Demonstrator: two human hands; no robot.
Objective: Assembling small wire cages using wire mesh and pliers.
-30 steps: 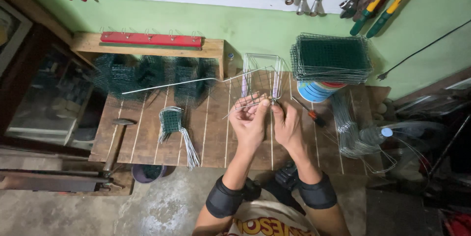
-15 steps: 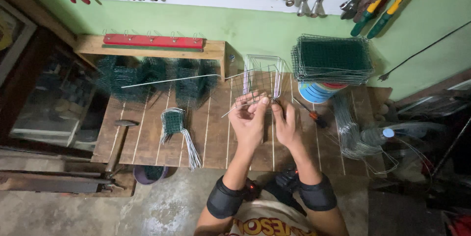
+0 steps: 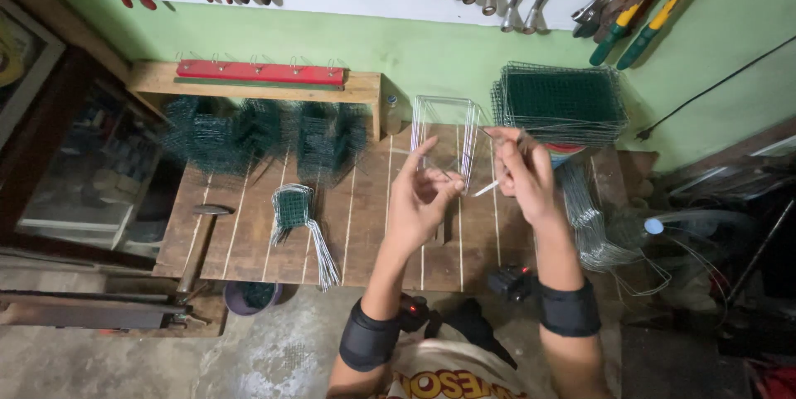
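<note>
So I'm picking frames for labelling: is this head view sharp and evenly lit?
Head view: even, soft light, no glare; left hand and right hand slightly motion-blurred; thin wire between them hard to resolve; wide-angle lens bends the wooden table edges.
</note>
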